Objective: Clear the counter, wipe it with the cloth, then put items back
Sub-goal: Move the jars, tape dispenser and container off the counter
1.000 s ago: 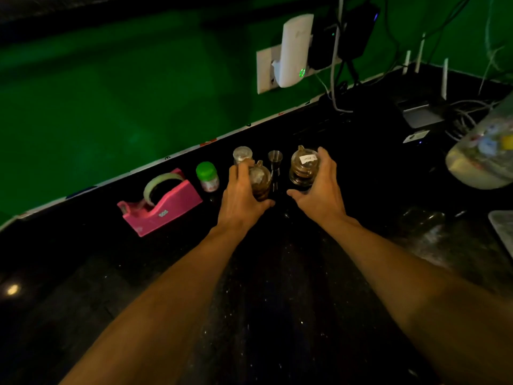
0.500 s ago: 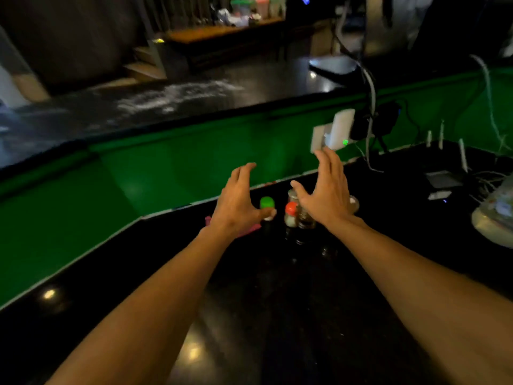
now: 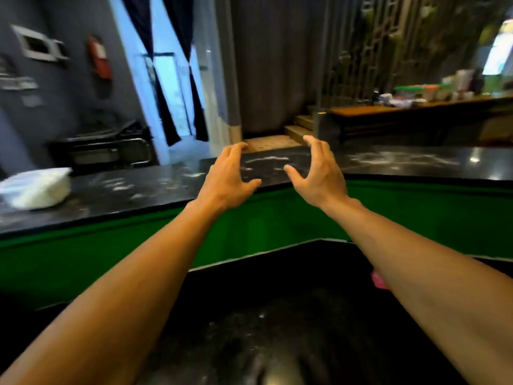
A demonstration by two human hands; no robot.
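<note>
Two hands hover side by side at mid-frame: the left hand (image 3: 226, 179) and the right hand (image 3: 319, 173), fingers spread and loosely bent, holding nothing. One dark surface (image 3: 277, 329) fills the bottom centre; one pink item (image 3: 378, 280) peeks from behind the right forearm, lower right.

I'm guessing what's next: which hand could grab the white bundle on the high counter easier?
Probably left: the left hand hovers empty nearer the white bundle; the right hand is farther away.
</note>
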